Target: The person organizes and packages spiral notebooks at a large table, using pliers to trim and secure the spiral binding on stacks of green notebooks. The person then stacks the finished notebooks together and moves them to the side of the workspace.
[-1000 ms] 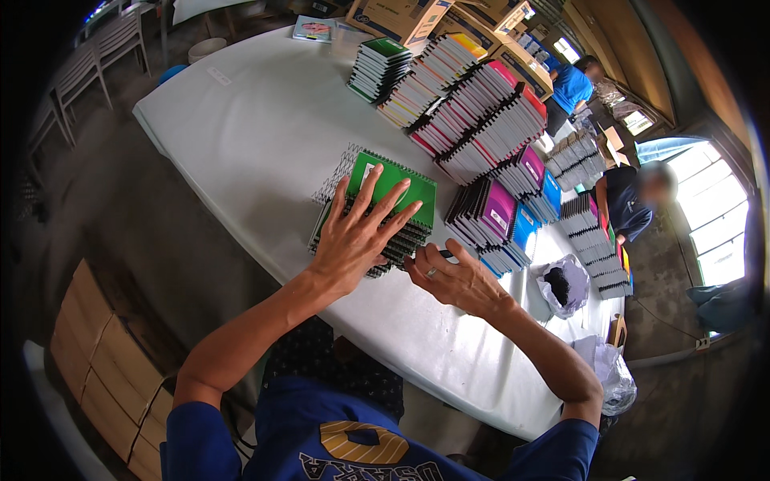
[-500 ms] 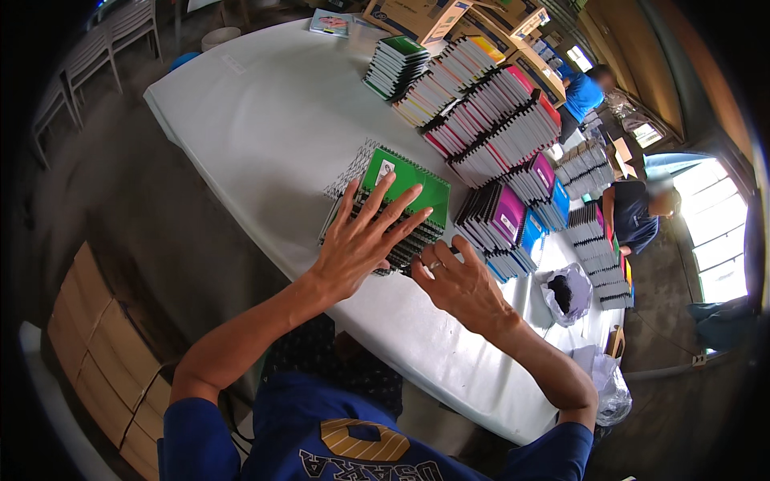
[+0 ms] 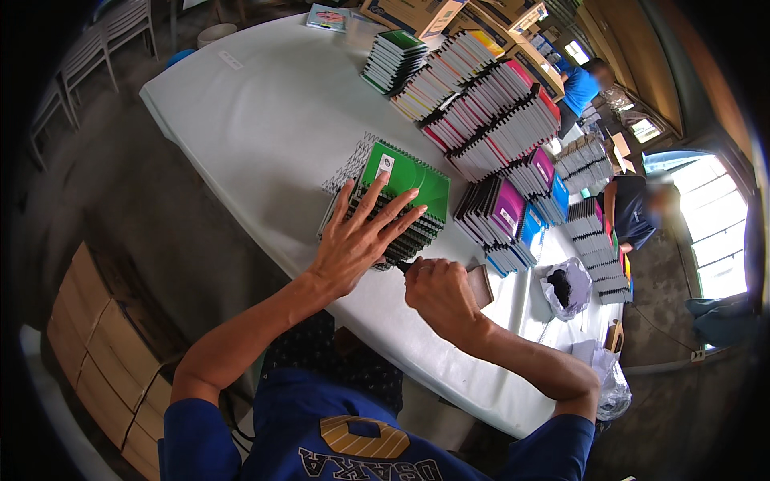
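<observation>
A stack of spiral-bound notebooks with a green cover on top stands near the table's front edge. Over its near side lies my left hand, fingers spread, fingertips on the green cover. My right hand is closed in a fist just right of the stack's near corner. A short dark tip pokes out of the fist toward the black bindings; what the fist grips is mostly hidden. Partly behind that hand, a small flat brown piece shows on the table.
Rows of stacked notebooks fill the table's right side, with purple and blue ones nearest. A plastic bag holding black pieces stands further right. Cardboard boxes are at the far end. Two people work beyond the table.
My right hand has drawn slightly down and left, and its fingers have curled from a loose bend into a fist. The brown piece has come into view. My left hand stays nearly in place.
</observation>
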{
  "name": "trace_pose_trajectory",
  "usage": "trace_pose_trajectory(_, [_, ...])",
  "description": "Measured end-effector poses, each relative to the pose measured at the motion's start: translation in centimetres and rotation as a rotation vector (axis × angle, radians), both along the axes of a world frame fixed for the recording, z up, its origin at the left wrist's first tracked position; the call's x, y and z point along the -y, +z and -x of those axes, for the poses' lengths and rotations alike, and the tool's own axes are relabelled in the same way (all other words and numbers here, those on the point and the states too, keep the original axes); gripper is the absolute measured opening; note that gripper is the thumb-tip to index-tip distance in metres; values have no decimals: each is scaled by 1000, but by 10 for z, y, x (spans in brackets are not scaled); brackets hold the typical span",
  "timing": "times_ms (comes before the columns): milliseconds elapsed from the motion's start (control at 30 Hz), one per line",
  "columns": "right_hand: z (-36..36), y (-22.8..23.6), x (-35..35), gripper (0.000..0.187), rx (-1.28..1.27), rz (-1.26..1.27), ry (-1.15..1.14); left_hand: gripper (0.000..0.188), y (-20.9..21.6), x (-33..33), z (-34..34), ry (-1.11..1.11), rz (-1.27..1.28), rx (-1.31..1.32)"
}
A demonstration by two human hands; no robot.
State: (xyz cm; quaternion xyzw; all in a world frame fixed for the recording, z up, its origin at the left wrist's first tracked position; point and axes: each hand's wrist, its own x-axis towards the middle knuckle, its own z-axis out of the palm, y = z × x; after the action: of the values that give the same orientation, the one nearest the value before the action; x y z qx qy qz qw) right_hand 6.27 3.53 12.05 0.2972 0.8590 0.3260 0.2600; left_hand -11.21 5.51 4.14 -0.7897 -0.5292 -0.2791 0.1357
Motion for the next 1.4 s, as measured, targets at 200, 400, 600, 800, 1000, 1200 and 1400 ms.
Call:
trace_pose_trajectory(200, [-21, 17, -30, 31, -94, 57, 476, 105, -7, 6, -1, -90, 45, 131])
trace_pose_trajectory(400, [-32, -1, -40, 31, -43, -27, 636, 108, -17, 1, -4, -11, -32, 37])
trace_pose_trajectory(600, [-7, -17, 0, 19, -76, -4, 219, 108, -14, 3, -1, 9, -15, 36])
trace_pose_trajectory(800, [-9, 12, -14, 32, -78, 66, 353, 107, -15, 9, -1, -13, -9, 62])
trace_pose_trajectory(1000, [-31, -14, -34, 39, -2, -59, 609, 93, -30, 3, -3, 52, -103, -35])
trace_pose_trajectory(1200, [-26, -27, -21, 21, -124, -16, 500, 88, -28, 3, -4, 23, -65, -4])
trace_pose_trajectory(1400, [8, -34, 15, 23, 3, -155, 17, 89, -23, 11, -1, 34, -6, 31])
